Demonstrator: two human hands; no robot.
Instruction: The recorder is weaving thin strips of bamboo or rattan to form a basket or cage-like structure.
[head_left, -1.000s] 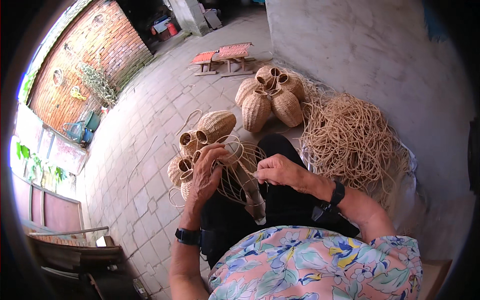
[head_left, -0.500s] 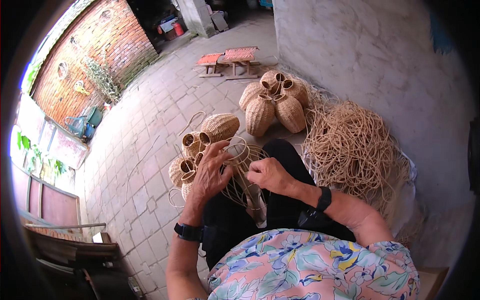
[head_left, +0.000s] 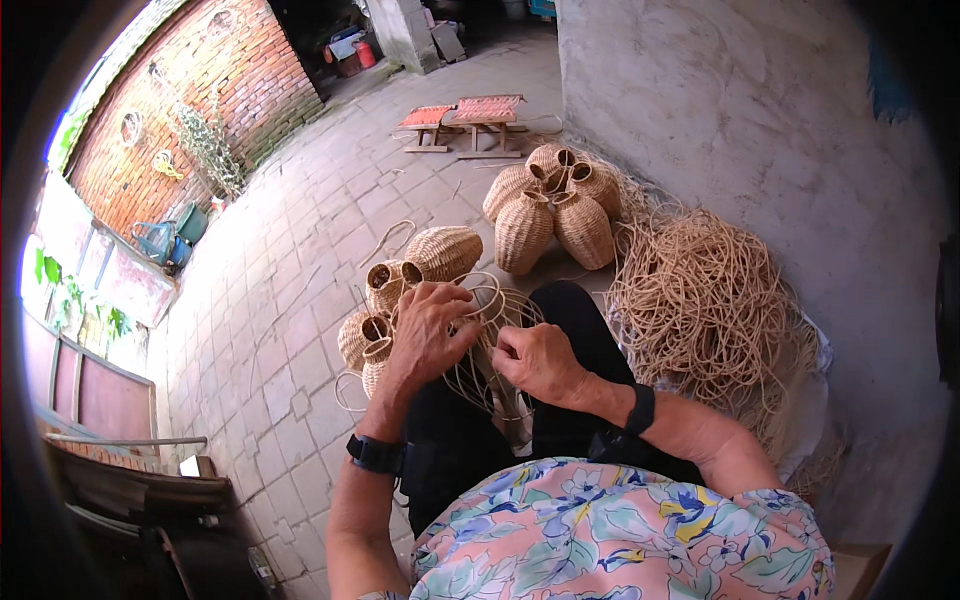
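Observation:
Between my hands, above my knees, a loose bundle of tan straw cords loops and hangs down. My left hand curls over its left side, thumb and fingers bent in on the strands; its exact grip is partly hidden. On the other side my right hand is closed in a pinch at the cords, knuckles up. Just beyond and left of my left hand lie several vase-shaped woven baskets, some partly covered by that hand. Their dark round mouths face various ways.
A second cluster of woven baskets stands farther off, right of centre. Beside it a big heap of straw cord lies against the grey wall. Two low red-topped stools stand on the paved floor. A brick wall rises far left.
My right hand has turned slightly, its knuckles now more upright, still by the cords. My left hand has shifted a little to the right. The whole view has moved slightly.

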